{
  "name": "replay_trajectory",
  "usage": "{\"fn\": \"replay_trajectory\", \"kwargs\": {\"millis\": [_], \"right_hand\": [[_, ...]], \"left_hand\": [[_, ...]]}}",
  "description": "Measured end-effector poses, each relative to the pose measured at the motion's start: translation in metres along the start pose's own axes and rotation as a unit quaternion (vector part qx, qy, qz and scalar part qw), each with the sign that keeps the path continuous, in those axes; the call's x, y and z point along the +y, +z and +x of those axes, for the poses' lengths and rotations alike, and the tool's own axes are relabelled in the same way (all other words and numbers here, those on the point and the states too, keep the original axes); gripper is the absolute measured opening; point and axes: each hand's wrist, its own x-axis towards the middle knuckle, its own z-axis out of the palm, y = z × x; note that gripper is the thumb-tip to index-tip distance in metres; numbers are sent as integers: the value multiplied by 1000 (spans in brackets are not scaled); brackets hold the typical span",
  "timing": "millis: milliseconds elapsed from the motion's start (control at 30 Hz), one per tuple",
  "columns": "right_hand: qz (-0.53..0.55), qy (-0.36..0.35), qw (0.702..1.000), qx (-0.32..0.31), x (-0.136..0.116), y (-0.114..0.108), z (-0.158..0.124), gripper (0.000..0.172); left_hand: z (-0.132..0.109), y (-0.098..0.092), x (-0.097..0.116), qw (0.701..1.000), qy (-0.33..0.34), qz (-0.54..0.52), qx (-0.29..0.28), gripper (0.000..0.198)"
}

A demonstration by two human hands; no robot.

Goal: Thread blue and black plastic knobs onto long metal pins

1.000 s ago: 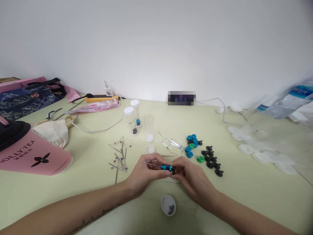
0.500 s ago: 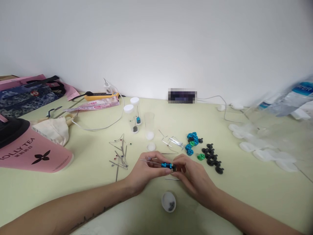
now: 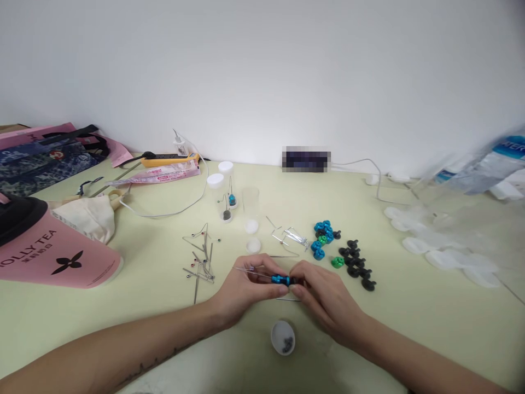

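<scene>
My left hand (image 3: 250, 287) pinches a thin metal pin carrying small blue beads (image 3: 282, 280), held low over the pale green table (image 3: 410, 306). My right hand (image 3: 324, 298) meets it from the right, its fingertips closed on the dark end piece of the same pin. A small white cap (image 3: 283, 337) with dark bits inside lies just below my hands. Loose metal pins (image 3: 200, 262) lie to the left, bent wires (image 3: 291, 238) behind, and blue and green beads (image 3: 322, 236) and black beads (image 3: 356, 268) to the right.
A pink cup (image 3: 53, 257) lies on its side at the left, beside a cloth pouch (image 3: 88, 216) and bags. Clear vials with white lids (image 3: 229, 197) stand behind. White round pads (image 3: 443, 251) and a plastic water bottle (image 3: 484, 169) are at the right. A power strip (image 3: 170, 160) lies by the wall.
My right fingers have closed in further along the pin, now covering its dark end. Both hands stay in the same place.
</scene>
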Motion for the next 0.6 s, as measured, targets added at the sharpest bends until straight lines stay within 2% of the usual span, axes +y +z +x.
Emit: {"fn": "replay_trajectory", "kwargs": {"millis": [267,600], "right_hand": [[3,-1,1000,25,2,2,-1,5],[16,2,1000,14,3,1,0,30]], "left_hand": [[1,0,-1,1000,3,-19,6,21],[2,1,-1,1000,7,-23,12,22]]}}
